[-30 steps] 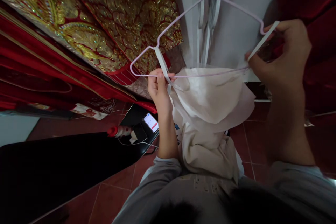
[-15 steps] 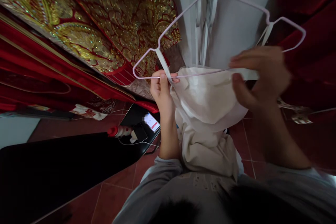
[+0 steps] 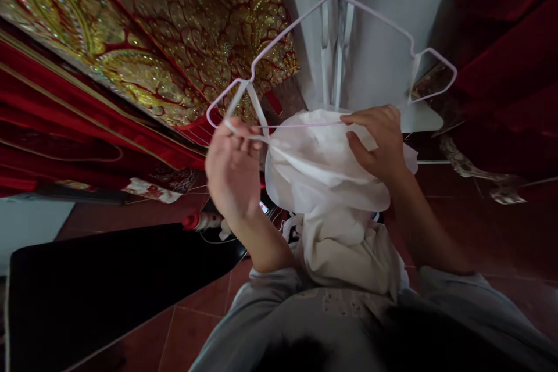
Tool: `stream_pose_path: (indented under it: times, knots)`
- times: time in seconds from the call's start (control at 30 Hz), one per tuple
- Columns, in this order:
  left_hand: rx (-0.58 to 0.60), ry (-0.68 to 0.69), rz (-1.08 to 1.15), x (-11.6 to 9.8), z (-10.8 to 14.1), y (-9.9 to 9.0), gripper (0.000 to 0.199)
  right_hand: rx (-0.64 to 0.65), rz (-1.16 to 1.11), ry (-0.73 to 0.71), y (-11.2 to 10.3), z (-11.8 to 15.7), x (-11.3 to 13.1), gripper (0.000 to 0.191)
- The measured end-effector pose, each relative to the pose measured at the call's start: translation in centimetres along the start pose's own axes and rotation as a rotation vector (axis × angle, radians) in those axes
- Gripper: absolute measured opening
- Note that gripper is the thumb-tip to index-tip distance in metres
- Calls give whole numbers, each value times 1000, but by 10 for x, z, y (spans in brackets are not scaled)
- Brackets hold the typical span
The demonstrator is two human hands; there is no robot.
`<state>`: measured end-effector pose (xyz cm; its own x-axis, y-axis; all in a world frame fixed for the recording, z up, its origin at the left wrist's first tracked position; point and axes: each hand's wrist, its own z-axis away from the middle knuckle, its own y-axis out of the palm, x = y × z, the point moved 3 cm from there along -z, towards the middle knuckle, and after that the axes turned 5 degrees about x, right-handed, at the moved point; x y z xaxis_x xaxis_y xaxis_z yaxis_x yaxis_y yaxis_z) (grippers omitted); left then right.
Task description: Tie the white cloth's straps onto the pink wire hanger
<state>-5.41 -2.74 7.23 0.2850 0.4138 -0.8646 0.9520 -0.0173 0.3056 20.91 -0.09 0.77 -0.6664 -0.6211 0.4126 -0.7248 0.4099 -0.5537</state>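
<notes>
A pale pink clothes hanger [image 3: 291, 27] hangs in front of me, with a white garment [image 3: 326, 177] below its lower bar. At the hanger's left end, my left hand [image 3: 235, 165] has its fingers curled on a white strap [image 3: 258, 109], which loops over the left notch and is drawn out to the left. My right hand [image 3: 379, 142] is at the right part of the lower bar, index fingertip touching it and thumb apart below. Another thin strap [image 3: 414, 72] hangs on the right notch.
Gold-sequined red garments [image 3: 187, 29] hang on the left, dark red cloth [image 3: 501, 70] on the right. A black bench [image 3: 108, 279] stands lower left, holding a red-capped bottle [image 3: 203, 221] and a phone [image 3: 264, 207], mostly hidden by my left arm. Behind the hanger is a pale wall [image 3: 383, 29].
My left hand has moved left, pulling the strap into a wider loop. My right hand has come left and inward along the bar. The hanger has shifted left, and its right end looks nearer the middle.
</notes>
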Motion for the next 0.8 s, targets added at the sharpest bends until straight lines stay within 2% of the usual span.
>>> stream_pose_path:
  times: [0.07, 0.13, 0.2, 0.27, 0.33, 0.43, 0.53, 0.6, 0.7, 0.73, 0.77, 0.8]
  knots:
    - [-19, 63, -33, -9, -18, -12, 25, -1, 3, -34, -6, 0, -2, 25]
    - [-61, 164, -103, -8, -32, -26, 24, 27, 35, -26, -12, 0, -5, 25]
    - [-152, 252, -128, 2, -38, -38, 27, 68, 88, 19, -18, 0, -9, 25]
    - [-241, 263, -122, 19, -37, -44, 32, 96, 130, 58, -20, -1, -11, 26]
    - [-216, 160, -95, 37, -32, -41, 32, 98, 139, 59, -20, -1, -10, 27]
    - [-84, -43, -38, 54, -24, -22, 32, 93, 124, 31, -19, -2, -2, 27]
    - [-108, -56, 0, 55, -22, -2, 32, 105, 118, 31, -20, -7, 7, 27]
    - [-148, -25, 30, 52, -23, 8, 25, -28, 119, 44, -29, -12, 6, 27]
    - [-193, -25, 99, 49, -24, 19, 15, -463, 46, 99, -55, -15, -8, 28]
    - [-202, -34, 125, 48, -24, 21, 13, -542, 11, 139, -62, -15, -15, 27]
    - [-210, -42, 148, 49, -24, 23, 13, -544, -8, 191, -67, -15, -21, 24]
    - [-218, -49, 164, 49, -23, 25, 13, -483, 3, 242, -70, -16, -25, 21]
